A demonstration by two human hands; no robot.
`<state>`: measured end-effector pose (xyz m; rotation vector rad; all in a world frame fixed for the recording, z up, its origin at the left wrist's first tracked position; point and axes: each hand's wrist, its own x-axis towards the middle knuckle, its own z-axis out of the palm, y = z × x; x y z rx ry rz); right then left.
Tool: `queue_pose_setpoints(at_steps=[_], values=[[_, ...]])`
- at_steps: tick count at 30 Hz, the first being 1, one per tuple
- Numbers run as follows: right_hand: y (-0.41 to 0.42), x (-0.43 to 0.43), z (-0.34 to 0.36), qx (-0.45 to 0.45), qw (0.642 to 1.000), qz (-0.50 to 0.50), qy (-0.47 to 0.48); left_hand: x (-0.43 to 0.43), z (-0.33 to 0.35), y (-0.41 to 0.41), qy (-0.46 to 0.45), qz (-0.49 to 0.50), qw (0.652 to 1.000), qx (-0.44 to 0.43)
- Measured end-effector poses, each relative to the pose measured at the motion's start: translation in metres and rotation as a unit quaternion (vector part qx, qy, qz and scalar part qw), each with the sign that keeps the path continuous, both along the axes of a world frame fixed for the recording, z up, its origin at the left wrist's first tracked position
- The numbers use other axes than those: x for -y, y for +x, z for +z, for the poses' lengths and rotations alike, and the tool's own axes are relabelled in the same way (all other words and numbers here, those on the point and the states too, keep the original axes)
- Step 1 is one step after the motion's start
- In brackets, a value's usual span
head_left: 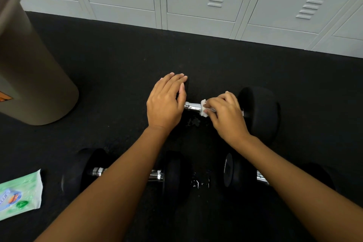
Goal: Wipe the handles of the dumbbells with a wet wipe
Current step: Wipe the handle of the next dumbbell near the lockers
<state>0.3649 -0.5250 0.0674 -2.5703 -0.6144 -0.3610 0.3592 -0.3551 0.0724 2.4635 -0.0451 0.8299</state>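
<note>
Three black dumbbells with chrome handles lie on the dark floor. The far dumbbell [259,110] has its chrome handle [191,106] showing between my hands. My right hand [225,116] grips a white wet wipe [203,108] wrapped round that handle. With fingers straight, my left hand [167,102] rests flat on the far dumbbell's left head and hides it. A near-left dumbbell [172,177] and a near-right dumbbell [233,173] lie under my forearms, partly hidden.
A tall beige bin [33,76] stands at the left. A green pack of wet wipes [19,196] lies at the lower left on the floor. Grey lockers [196,0] line the far wall. Small wet spots [198,182] glint between the near dumbbells.
</note>
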Motion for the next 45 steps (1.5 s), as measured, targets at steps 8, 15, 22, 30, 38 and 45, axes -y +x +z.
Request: queue_pose_setpoints(at_steps=[8, 15, 22, 30, 38, 45], values=[[0.010, -0.003, 0.005, -0.084, 0.996, -0.036, 0.014, 0.000, 0.002, -0.001, 0.004, 0.002, 1.000, -0.004], [0.005, 0.005, -0.004, 0.083, 0.987, 0.080, -0.113, 0.000, 0.000, 0.000, 0.007, -0.002, 1.000, -0.003], [0.009, -0.014, 0.008, -0.118, 0.992, -0.046, 0.021, 0.000, 0.001, 0.000, 0.006, -0.003, 1.000, -0.007], [0.007, 0.002, 0.000, 0.085, 0.989, 0.082, -0.086, -0.001, 0.001, 0.000, 0.004, -0.001, 1.000, -0.003], [0.006, -0.030, -0.008, 0.154, 0.970, 0.144, -0.123, 0.000, 0.001, 0.001, 0.007, -0.004, 1.000, -0.007], [0.002, -0.037, -0.008, 0.123, 0.981, 0.077, -0.129, 0.000, 0.001, 0.001, 0.008, 0.000, 1.000, -0.008]])
